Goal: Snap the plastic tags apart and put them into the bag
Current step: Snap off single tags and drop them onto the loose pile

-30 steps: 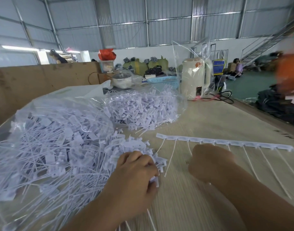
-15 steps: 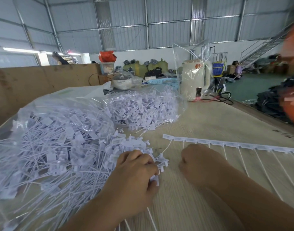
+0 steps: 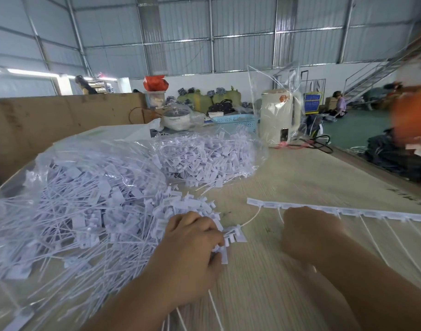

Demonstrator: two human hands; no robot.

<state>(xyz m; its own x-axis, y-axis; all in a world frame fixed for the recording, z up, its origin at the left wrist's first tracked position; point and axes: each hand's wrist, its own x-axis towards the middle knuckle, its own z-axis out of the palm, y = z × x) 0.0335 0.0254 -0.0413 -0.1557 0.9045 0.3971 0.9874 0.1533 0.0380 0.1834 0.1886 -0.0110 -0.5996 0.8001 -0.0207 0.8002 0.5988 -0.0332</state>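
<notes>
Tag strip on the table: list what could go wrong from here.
1. The left hand grips a bundle of snapped tags; some may slip out onto the table.
2. The right hand covers part of the tag strip, whose thin tails could tangle.

Bare table open btwn tag bag at left & kettle far back.

White tag strip beside bagged tags

One cam, worn on the head, looked fwd & down, close over both hands at the table; hall seen far behind.
</notes>
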